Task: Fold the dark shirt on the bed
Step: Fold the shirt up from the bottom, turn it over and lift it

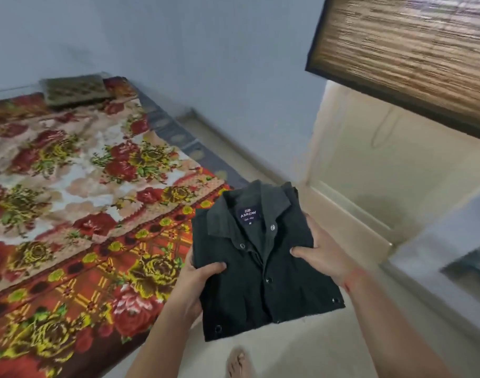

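The dark shirt [263, 279] is folded into a compact rectangle, collar and a blue label facing up, buttons down its front. It is held in the air beside the bed, over the floor. My left hand [197, 279] grips its left edge with the thumb on top. My right hand [319, 252] grips its right edge, thumb pressed onto the front. The bed [69, 186] with a floral red, yellow and cream blanket lies to the left.
A patterned pillow [75, 90] lies at the bed's far end against the blue wall. A wooden door [413, 50] stands open at the upper right over a doorway. A grey ledge [435, 257] runs along the right. My bare foot [238, 362] is on the beige floor.
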